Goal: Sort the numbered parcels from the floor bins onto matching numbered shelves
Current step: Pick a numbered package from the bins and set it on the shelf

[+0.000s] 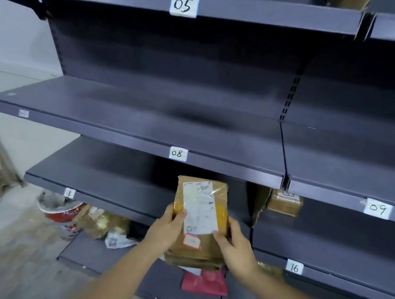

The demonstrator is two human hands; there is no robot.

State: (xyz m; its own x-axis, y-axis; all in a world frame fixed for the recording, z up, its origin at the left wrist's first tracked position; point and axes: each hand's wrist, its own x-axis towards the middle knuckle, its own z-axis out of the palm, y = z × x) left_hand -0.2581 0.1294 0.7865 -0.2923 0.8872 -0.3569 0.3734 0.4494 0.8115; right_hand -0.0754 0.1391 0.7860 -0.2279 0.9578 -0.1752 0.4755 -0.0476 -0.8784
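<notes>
A brown taped parcel (218, 204) with a white shipping label and a small red-edged sticker is held upright in front of the grey shelving. My left hand (165, 229) grips its left edge, thumb on the front. My right hand (237, 248) grips its right edge, thumb on the label's lower corner. More brown parcels seem stacked under it in my hands. Shelf labels read 05 (184, 4), 08 (178, 153), 09 (377, 208) and 16 (294, 267). The number on the parcel is too blurred to read.
A brown box (285, 202) sits on the shelf under 09. A pink packet (205, 282) and several loose parcels (101, 224) lie on the bottom shelf, next to a red and white bin (62, 213). A partly hidden label (69, 192) marks the lower left shelf.
</notes>
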